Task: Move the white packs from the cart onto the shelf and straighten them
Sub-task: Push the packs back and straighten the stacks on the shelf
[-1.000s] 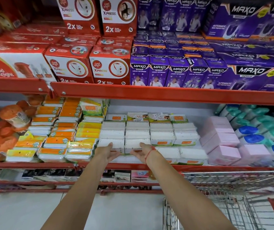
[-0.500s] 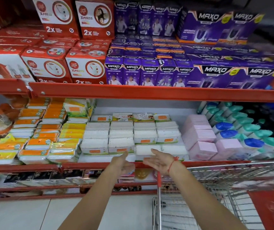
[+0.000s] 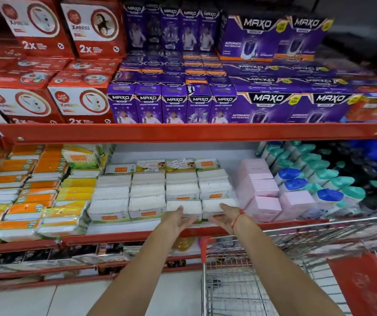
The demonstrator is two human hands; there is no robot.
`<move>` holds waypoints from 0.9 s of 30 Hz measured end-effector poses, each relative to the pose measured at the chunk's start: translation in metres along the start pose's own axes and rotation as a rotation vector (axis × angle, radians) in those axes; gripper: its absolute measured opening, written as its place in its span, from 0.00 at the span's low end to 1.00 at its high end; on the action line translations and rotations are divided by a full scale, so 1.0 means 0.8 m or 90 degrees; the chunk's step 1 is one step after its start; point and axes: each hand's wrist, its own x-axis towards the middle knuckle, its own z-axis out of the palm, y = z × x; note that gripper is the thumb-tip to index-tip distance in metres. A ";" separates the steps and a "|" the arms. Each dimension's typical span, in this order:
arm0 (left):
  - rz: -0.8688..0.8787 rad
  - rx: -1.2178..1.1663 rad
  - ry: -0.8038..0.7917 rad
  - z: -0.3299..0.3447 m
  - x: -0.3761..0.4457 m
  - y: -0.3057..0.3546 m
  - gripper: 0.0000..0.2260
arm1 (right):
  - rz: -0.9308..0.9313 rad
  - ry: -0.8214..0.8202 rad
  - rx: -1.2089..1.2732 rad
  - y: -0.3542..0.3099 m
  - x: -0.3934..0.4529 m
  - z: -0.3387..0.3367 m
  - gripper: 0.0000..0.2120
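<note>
Both hands reach to the front edge of the red shelf (image 3: 137,234). The left hand (image 3: 179,218) and right hand (image 3: 225,216) are spread wide, palms turned inward, holding nothing, at the front row of white packs (image 3: 146,192). The packs lie in stacked rows mid-shelf, pink boxes (image 3: 262,185) at their 3 o'clock. The wire cart (image 3: 251,270) stands at 5 o'clock.

Shop: stocked shelves (image 3: 183,133), cart (image 3: 262,258)
</note>
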 end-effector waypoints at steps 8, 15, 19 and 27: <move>0.021 0.001 0.021 0.007 0.014 0.008 0.19 | -0.001 -0.015 -0.002 -0.009 0.021 0.004 0.20; 0.020 -0.007 -0.002 0.013 0.021 0.012 0.19 | -0.010 -0.021 -0.026 -0.020 0.015 0.006 0.20; 0.016 0.002 -0.001 0.012 0.024 0.012 0.19 | 0.007 -0.029 -0.023 -0.024 0.006 0.009 0.21; 0.001 -0.007 -0.022 0.006 0.021 0.015 0.18 | 0.060 -0.057 0.002 -0.042 -0.008 0.005 0.23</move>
